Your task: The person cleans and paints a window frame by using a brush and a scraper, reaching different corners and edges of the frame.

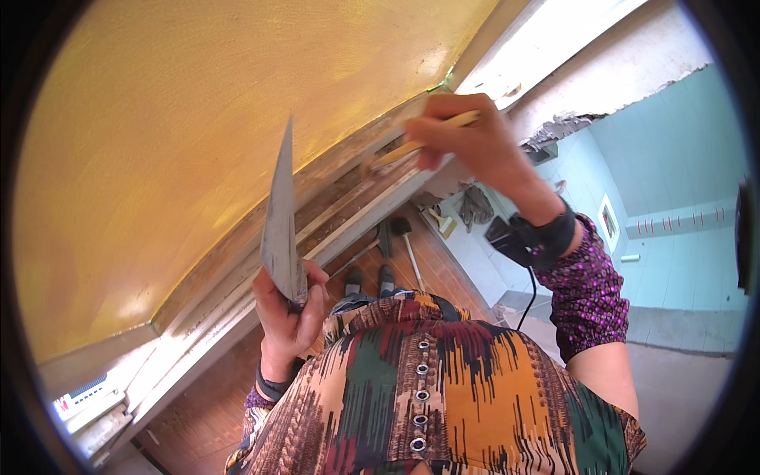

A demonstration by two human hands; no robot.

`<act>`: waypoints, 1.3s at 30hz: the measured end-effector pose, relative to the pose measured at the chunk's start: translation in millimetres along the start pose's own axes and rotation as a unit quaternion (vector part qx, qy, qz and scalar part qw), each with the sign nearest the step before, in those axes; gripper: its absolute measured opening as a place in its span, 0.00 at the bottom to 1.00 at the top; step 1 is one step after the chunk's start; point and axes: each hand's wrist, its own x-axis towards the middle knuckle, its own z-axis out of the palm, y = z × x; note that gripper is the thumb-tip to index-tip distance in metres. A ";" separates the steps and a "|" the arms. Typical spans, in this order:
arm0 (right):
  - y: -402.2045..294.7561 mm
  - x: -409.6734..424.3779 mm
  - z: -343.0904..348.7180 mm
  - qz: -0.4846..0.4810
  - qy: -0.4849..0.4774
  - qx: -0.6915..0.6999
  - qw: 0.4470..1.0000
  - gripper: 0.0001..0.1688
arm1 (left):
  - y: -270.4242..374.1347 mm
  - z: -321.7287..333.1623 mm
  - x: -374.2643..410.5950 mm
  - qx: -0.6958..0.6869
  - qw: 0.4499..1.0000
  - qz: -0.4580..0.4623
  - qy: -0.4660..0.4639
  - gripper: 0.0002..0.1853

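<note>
My left hand (291,314) grips a grey, flat, pointed object (280,219), perhaps a trowel or folded sheet, which stands upright with its tip in front of a yellow panel (166,148). In my right hand (463,133) is a thin yellowish wooden handle (404,153), slanting down to the left. Its lower end is blurred and lies over the dusty grooved track of a window sill or frame (338,205); whether it touches the track I cannot tell. Both wrists wear black bands.
Below the frame, a dark-headed tool with a white handle (412,255) lies on the brown floor near my shoes (386,279). A paintbrush (444,224) and dark gloves or cloth (475,208) lie on a pale surface. Rough, broken plaster (558,129) edges the wall at right.
</note>
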 end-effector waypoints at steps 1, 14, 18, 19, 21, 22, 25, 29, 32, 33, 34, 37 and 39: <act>3.8 -3.7 -10.7 -0.007 0.008 0.019 1.000 0.13 | -0.8 -1.8 -4.4 0.019 1.000 0.003 0.001 0.24; 85.3 13.6 56.3 -0.241 0.035 -0.551 0.798 0.09 | 1.0 -2.6 -48.4 0.118 0.977 -0.001 0.175 0.23; 36.9 5.9 127.9 -0.324 -0.037 -0.387 0.862 0.08 | 5.1 3.7 -57.8 0.115 0.965 -0.007 0.236 0.23; 31.1 6.0 138.8 -0.329 -0.040 -0.339 0.881 0.09 | 6.1 6.0 -59.7 0.118 0.962 -0.002 0.247 0.22; 18.3 3.1 143.5 -0.282 -0.066 -0.172 0.942 0.11 | 7.5 7.5 -63.9 0.122 0.956 0.005 0.265 0.22; 9.5 -0.2 135.5 -0.224 -0.087 -0.056 0.969 0.12 | 8.2 6.3 -66.5 0.132 0.954 0.009 0.268 0.22; 12.5 4.3 96.4 -0.148 -0.056 0.043 0.987 0.14 | 11.5 3.9 -70.8 0.154 0.948 0.017 0.280 0.21; 29.3 6.3 19.7 -0.123 0.031 -0.011 0.992 0.14 | 18.8 2.5 -71.9 0.161 0.941 0.016 0.299 0.19; 42.5 10.7 -25.6 -0.108 0.109 -0.115 0.982 0.12 | 22.1 2.5 -65.7 0.154 0.943 0.014 0.296 0.18; 50.5 14.2 -35.7 -0.102 0.128 -0.147 0.975 0.11 | 23.8 2.2 -61.9 0.152 0.944 0.012 0.292 0.18; 55.4 15.7 -41.8 -0.097 0.146 -0.179 0.968 0.10 | 23.5 0.6 -60.0 0.156 0.947 0.024 0.279 0.19; 70.3 20.7 -42.4 -0.164 0.144 -0.223 0.950 0.08 | 27.1 0.7 -55.4 0.163 0.950 0.036 0.263 0.20; 74.3 23.8 -28.0 -0.248 0.106 -0.331 0.904 0.03 | 29.5 1.8 -54.5 0.171 0.951 0.039 0.256 0.21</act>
